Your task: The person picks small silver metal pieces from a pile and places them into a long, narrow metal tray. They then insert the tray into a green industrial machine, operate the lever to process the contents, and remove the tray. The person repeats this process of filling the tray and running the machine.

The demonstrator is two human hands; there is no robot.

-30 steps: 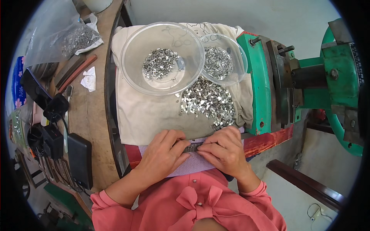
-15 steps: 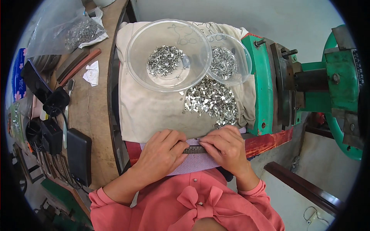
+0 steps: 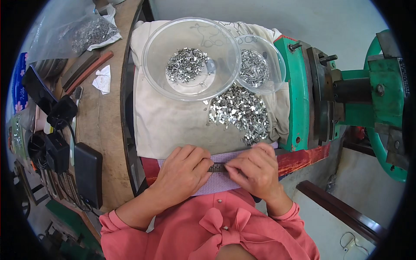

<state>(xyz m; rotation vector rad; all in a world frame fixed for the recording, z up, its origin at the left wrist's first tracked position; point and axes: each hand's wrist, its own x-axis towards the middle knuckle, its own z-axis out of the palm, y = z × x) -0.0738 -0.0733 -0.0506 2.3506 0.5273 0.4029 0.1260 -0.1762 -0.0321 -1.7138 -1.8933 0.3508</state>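
Note:
A short, dark, ribbed metal strip (image 3: 217,167) lies level between my hands, over a purple checked cloth (image 3: 222,184). My left hand (image 3: 183,171) is closed, gripping the strip's left end between thumb and fingers. At the other end, the fingertips of my right hand (image 3: 255,172) are pinched together on or against the strip; whether they also hold a small piece is hidden. Just beyond my hands, a heap of small flat metal pieces (image 3: 239,110) is spread on a beige cloth (image 3: 167,125).
A large clear tub (image 3: 148,71) and a smaller clear bowl (image 3: 282,71) hold small metal parts behind the heap. A green machine (image 3: 299,108) stands at the right. On the wooden table (image 3: 104,151) at left are a black power bank (image 3: 89,175) and a plastic bag (image 3: 56,34).
My right fingertips have come down and slightly closer to my left hand, covering more of the strip. My left hand keeps its grip. The view has shifted slightly.

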